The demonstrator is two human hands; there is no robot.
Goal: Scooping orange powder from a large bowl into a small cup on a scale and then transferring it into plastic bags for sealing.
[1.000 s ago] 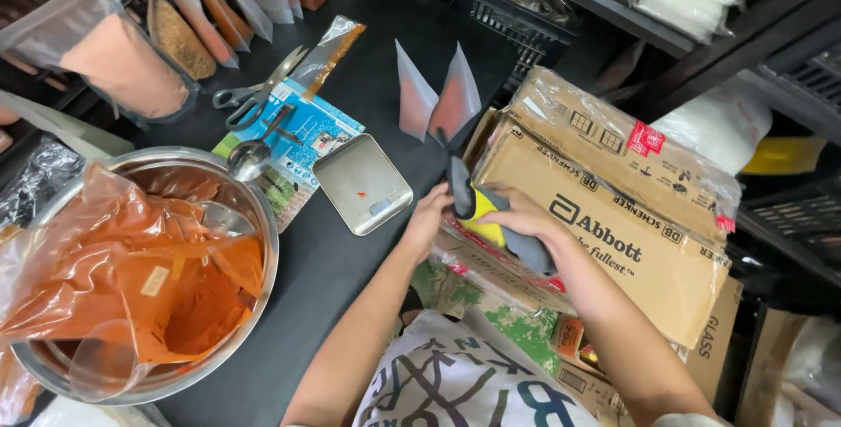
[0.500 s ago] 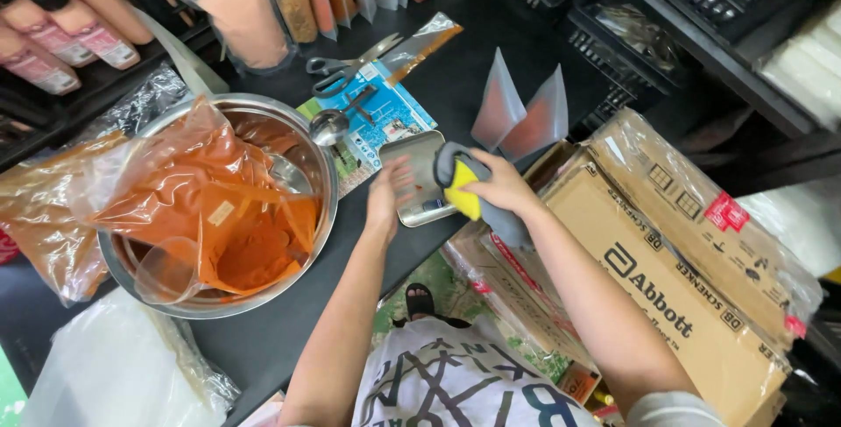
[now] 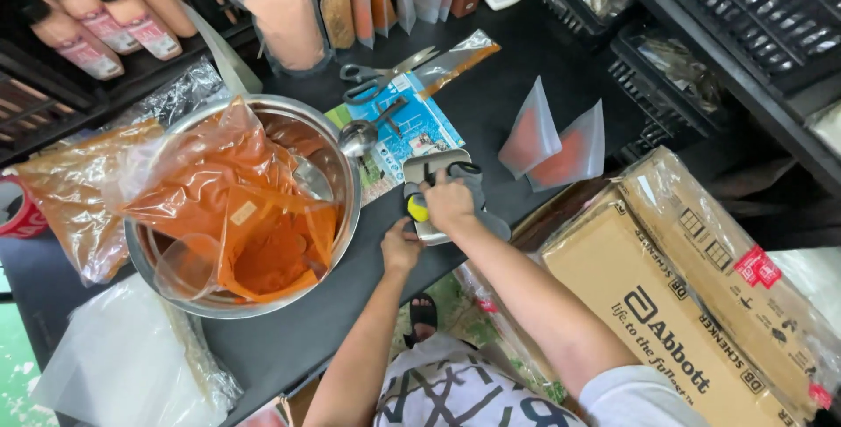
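Fingers of your right hand (image 3: 451, 202) grasp a grey and yellow tool (image 3: 473, 183) over the small metal scale (image 3: 429, 173) on the table (image 3: 517, 59), right of the steel bowl (image 3: 346, 217); your left hand (image 3: 401, 247) clenches at the scale's near edge.

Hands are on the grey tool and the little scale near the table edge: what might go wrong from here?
1. The scale sits close to the table edge; pressure from the right hand or left hand might tip it off.
2. The steel bowl with the open bag of orange powder stands just beside the left forearm; a bump may spill powder.
3. Scissors lie nearby, possibly catching a reaching hand.
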